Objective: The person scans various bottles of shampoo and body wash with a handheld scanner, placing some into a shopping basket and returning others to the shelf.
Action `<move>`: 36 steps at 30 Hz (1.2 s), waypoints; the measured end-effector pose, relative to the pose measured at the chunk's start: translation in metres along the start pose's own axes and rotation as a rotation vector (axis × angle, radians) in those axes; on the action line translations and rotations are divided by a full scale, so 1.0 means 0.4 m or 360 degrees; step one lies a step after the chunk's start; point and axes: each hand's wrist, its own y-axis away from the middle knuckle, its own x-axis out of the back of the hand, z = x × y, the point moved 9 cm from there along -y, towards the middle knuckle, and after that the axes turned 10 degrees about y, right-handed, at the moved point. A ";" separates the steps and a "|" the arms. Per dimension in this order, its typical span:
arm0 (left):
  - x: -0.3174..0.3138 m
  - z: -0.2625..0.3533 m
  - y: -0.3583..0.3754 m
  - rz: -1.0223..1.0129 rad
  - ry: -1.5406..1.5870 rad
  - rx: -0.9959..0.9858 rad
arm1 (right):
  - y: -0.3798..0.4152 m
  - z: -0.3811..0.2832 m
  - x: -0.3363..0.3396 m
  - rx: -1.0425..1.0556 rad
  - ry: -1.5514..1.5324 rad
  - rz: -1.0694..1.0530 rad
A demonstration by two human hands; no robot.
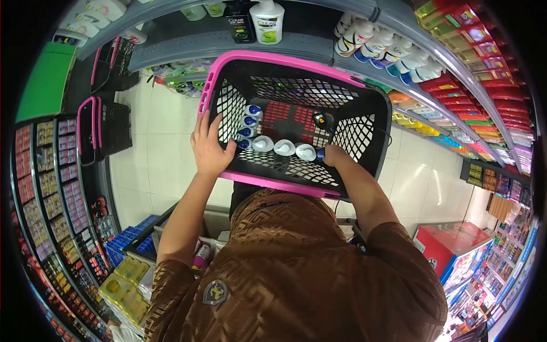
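A black basket with a pink rim is in front of my body. My left hand rests on its left rim, fingers spread. My right hand reaches inside at the lower right, its fingers round a blue-capped bottle. In the basket, several bottles with blue caps stand along the left side, and white-capped bottles line the near side. A dark item with an orange mark lies near the right end.
Shelves hold a white bottle, a dark box, pump bottles and red packs. More baskets stand at the left. A red freezer is at lower right, yellow packs at lower left.
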 end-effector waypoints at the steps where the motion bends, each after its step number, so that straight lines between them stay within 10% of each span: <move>1: 0.000 -0.002 0.000 0.0002 -0.0006 0.0010 | 0.000 -0.009 -0.013 0.0010 0.0006 -0.0003; 36: 0.004 -0.031 0.002 0.0007 0.0220 -0.0031 | -0.028 -0.267 0.028 0.0345 0.0219 0.0061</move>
